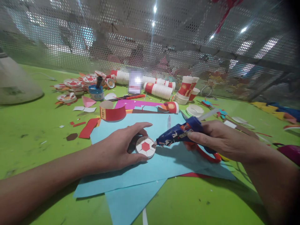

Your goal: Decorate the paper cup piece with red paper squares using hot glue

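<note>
On light blue paper (131, 175) lies a round white disc (145, 147) with a red hexagon and dark lines on its top. My left hand (124, 145) curls around the disc from the left, thumb at its near edge and fingers at its far side. My right hand (217, 137) grips a blue hot glue gun (178, 132) from the right. The gun's nozzle meets the disc's right edge, and a clear glue stick (208, 114) sticks out of its rear. Red-handled scissors (209, 155) lie under my right hand, their blades mostly hidden.
Behind the paper are a cut red cup ring (112, 112), a blue pot (96, 92), stacked paper cups (159, 90) and upright cups (186, 86). Several finished-looking discs (72, 83) are piled at the back left. Red paper scraps (89, 128) lie left. A perforated screen (140, 40) stands beyond the green table.
</note>
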Tool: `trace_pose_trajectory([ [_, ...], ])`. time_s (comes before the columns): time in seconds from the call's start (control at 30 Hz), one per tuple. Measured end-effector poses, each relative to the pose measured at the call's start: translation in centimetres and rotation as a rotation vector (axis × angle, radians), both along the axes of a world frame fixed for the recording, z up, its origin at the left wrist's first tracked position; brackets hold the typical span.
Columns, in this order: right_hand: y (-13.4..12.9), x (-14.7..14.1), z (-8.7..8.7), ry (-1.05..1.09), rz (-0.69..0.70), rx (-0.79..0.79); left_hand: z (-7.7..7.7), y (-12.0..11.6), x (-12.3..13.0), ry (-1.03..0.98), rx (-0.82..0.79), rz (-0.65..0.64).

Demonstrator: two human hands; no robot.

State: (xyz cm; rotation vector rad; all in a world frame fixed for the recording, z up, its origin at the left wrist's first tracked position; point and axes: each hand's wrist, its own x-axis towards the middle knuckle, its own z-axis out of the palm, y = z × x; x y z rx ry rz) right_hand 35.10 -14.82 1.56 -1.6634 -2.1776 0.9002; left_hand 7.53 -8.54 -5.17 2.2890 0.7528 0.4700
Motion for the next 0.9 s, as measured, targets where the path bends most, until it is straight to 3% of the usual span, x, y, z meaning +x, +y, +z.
trace_pose_trajectory([
  [0.73, -0.21, -0.19, -0.07, -0.057, -0.056, -0.019, -0.22, 0.25, 0.04, -0.001, 0.021, -0.01],
  [0.9, -0.21, -0.11, -0.13, -0.042, -0.027, 0.04, -0.18, 0.12, 0.02, -0.002, 0.026, -0.01],
])
